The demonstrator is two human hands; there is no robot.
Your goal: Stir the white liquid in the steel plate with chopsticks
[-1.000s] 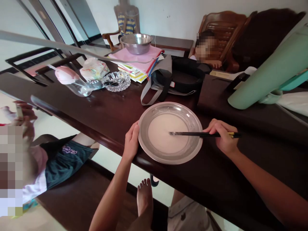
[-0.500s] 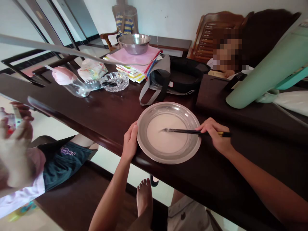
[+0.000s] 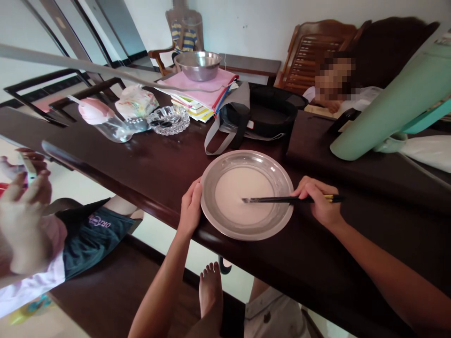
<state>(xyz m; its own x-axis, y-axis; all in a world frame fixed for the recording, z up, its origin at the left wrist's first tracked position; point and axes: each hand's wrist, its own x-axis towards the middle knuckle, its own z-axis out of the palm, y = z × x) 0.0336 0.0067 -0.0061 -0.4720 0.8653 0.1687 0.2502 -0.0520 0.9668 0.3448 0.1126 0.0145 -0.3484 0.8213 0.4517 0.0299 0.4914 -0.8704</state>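
Observation:
A wide metal bowl sits near the front edge of the dark table. Pale, milky liquid covers its bottom. My left hand grips the bowl's left rim, thumb on top and fingers partly hidden beneath. Black chopsticks with gold bands are held in my closed right hand at the bowl's right side. Their tips dip into the liquid near the middle of the bowl.
Behind the bowl lie a black and grey bag, a glass ashtray and a second metal bowl on stacked books. A green cylinder leans in from the right. At left, another person's hand holds a phone-like object.
The chopsticks have shifted slightly right and down across the liquid, my right hand moving with them. The left hand and the bowl stay in place.

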